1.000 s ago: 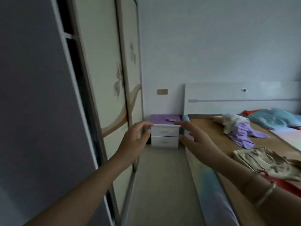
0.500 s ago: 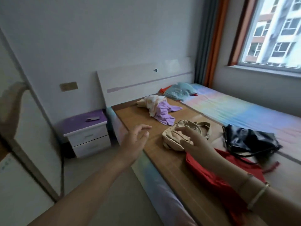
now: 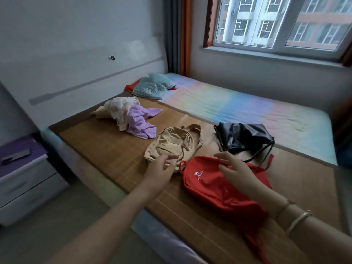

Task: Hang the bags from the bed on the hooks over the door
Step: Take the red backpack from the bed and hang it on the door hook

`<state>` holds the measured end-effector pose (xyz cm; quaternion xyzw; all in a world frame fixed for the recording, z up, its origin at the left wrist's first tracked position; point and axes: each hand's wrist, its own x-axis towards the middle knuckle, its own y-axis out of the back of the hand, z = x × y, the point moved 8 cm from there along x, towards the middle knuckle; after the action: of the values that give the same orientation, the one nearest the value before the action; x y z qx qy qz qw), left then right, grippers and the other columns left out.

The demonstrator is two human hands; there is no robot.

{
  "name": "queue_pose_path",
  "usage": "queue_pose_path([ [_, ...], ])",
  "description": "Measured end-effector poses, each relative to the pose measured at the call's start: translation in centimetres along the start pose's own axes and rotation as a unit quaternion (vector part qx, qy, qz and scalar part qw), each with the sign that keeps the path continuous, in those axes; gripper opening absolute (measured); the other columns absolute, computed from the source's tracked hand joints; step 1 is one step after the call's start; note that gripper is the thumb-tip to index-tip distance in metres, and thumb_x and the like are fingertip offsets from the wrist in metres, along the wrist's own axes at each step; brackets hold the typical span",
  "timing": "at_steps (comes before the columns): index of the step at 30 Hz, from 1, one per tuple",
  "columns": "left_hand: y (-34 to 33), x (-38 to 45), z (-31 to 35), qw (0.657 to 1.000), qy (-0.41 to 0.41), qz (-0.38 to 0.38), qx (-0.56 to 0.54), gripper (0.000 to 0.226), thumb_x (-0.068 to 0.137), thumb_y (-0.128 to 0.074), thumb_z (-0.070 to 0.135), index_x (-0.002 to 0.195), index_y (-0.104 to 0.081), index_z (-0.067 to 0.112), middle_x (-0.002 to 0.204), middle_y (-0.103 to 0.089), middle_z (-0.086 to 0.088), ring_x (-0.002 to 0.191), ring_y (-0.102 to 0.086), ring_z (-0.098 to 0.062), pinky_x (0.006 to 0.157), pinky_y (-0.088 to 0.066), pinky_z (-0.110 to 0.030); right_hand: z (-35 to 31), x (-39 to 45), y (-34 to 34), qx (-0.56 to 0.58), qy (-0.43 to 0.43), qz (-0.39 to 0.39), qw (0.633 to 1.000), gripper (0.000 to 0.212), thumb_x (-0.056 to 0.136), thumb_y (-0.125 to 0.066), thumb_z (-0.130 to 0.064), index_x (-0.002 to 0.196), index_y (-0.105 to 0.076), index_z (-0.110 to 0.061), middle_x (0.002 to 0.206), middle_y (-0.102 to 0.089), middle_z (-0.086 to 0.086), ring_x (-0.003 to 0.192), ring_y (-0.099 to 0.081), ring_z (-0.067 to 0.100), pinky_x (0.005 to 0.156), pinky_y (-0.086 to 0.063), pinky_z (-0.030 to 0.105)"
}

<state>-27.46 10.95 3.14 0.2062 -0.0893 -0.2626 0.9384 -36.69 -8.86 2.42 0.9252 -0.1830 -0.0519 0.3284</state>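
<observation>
Three bags lie on the bed's bamboo mat (image 3: 106,149). A red backpack (image 3: 211,189) lies nearest me, a beige backpack (image 3: 177,141) is just behind it, and a black handbag (image 3: 245,136) sits to the right. My left hand (image 3: 162,170) hovers open over the beige backpack's near edge, beside the red bag's top loop. My right hand (image 3: 236,168) hovers open above the red backpack's upper part, fingers spread. Neither hand grips anything. No door or hooks are in view.
A heap of cream and lilac clothes (image 3: 129,117) lies on the mat near the headboard (image 3: 91,73). A teal pillow (image 3: 154,86) rests on the rainbow sheet (image 3: 238,107). A white and purple nightstand (image 3: 22,178) stands left of the bed. A window (image 3: 282,21) is behind.
My view has swung right from the wardrobe and nightstand to the bed. Both hands have moved down over the beige and red backpacks.
</observation>
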Motion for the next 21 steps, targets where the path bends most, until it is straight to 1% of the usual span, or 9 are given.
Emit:
queue_pose_path([
  [2,-1.3,2.1,-1.9,1.000,0.023,-0.008,-0.009,0.022,0.093,-0.051,0.013,0.111,-0.064,0.013,0.103,-0.064,0.006,0.087,-0.055,0.009,0.067,-0.041,0.002,2.6,2.5,-0.8,-0.002,-0.019,-0.005,1.000,0.035,0.085,-0.052,-0.005,0.118,-0.058,-0.015,0.123,-0.062,0.004,0.117,-0.054,0.018,0.093,-0.036,0.024],
  [5,-3.4,5.8,-5.8,0.997,0.074,-0.011,-0.007,0.019,0.093,-0.051,0.017,0.107,-0.064,0.017,0.103,-0.065,0.002,0.089,-0.055,0.005,0.066,-0.041,0.001,7.1,7.7,-2.7,0.000,-0.053,-0.027,0.998,0.036,0.084,-0.051,-0.004,0.118,-0.058,-0.014,0.124,-0.061,0.006,0.117,-0.055,0.021,0.094,-0.037,0.024],
  [6,-4.0,7.1,-7.2,0.995,0.096,-0.011,-0.003,0.019,0.093,-0.050,0.019,0.107,-0.063,0.019,0.105,-0.065,0.003,0.094,-0.056,0.000,0.068,-0.042,-0.003,8.7,9.5,-3.4,-0.002,-0.066,-0.036,0.997,0.035,0.084,-0.051,-0.004,0.117,-0.058,-0.013,0.124,-0.061,0.008,0.116,-0.055,0.023,0.093,-0.037,0.024],
  [8,-5.0,9.3,-9.9,0.989,0.145,-0.012,0.001,0.020,0.094,-0.049,0.020,0.109,-0.063,0.020,0.112,-0.064,0.002,0.109,-0.055,-0.010,0.081,-0.043,-0.017,11.4,12.4,-4.7,-0.010,-0.091,-0.052,0.994,0.036,0.083,-0.050,-0.004,0.118,-0.058,-0.013,0.125,-0.061,0.009,0.115,-0.056,0.024,0.091,-0.037,0.023],
  [10,-6.3,11.9,-12.7,0.982,0.187,-0.011,-0.002,0.021,0.094,-0.049,0.018,0.109,-0.063,0.019,0.112,-0.063,0.004,0.115,-0.053,-0.015,0.090,-0.041,-0.025,14.5,15.5,-6.2,-0.024,-0.109,-0.077,0.991,0.037,0.083,-0.050,-0.006,0.119,-0.057,-0.013,0.126,-0.060,0.008,0.114,-0.056,0.024,0.091,-0.038,0.024],
  [13,-8.5,15.8,-16.1,0.975,0.221,-0.008,-0.004,0.020,0.094,-0.048,0.015,0.107,-0.064,0.017,0.107,-0.062,0.005,0.110,-0.054,-0.013,0.088,-0.038,-0.023,18.6,19.9,-8.3,-0.049,-0.126,-0.113,0.984,0.037,0.083,-0.050,-0.007,0.119,-0.056,-0.013,0.127,-0.060,0.009,0.115,-0.056,0.024,0.094,-0.039,0.027],
  [15,-10.0,17.7,-18.3,0.971,0.240,-0.005,-0.008,0.021,0.093,-0.049,0.012,0.108,-0.064,0.013,0.110,-0.063,0.001,0.105,-0.055,-0.011,0.088,-0.037,-0.020,20.8,22.4,-9.8,-0.073,-0.127,-0.133,0.980,0.038,0.083,-0.050,-0.007,0.121,-0.056,-0.011,0.128,-0.059,0.010,0.119,-0.054,0.024,0.098,-0.038,0.028],
  [18,-12.5,19.6,-21.9,0.960,0.279,-0.013,-0.011,0.023,0.093,-0.049,0.012,0.110,-0.064,0.010,0.115,-0.064,-0.002,0.106,-0.055,-0.012,0.091,-0.038,-0.020,24.0,25.5,-12.0,-0.111,-0.129,-0.158,0.973,0.037,0.083,-0.049,-0.008,0.119,-0.057,-0.009,0.127,-0.057,0.014,0.121,-0.049,0.026,0.103,-0.035,0.031],
  [21,-14.6,21.0,-25.4,0.946,0.322,-0.021,-0.010,0.021,0.093,-0.049,0.013,0.109,-0.064,0.012,0.112,-0.062,-0.002,0.105,-0.055,-0.014,0.089,-0.038,-0.021,26.8,28.5,-14.0,-0.136,-0.117,-0.167,0.970,0.034,0.083,-0.048,-0.008,0.115,-0.060,-0.008,0.129,-0.052,0.015,0.124,-0.044,0.029,0.107,-0.034,0.035],
])
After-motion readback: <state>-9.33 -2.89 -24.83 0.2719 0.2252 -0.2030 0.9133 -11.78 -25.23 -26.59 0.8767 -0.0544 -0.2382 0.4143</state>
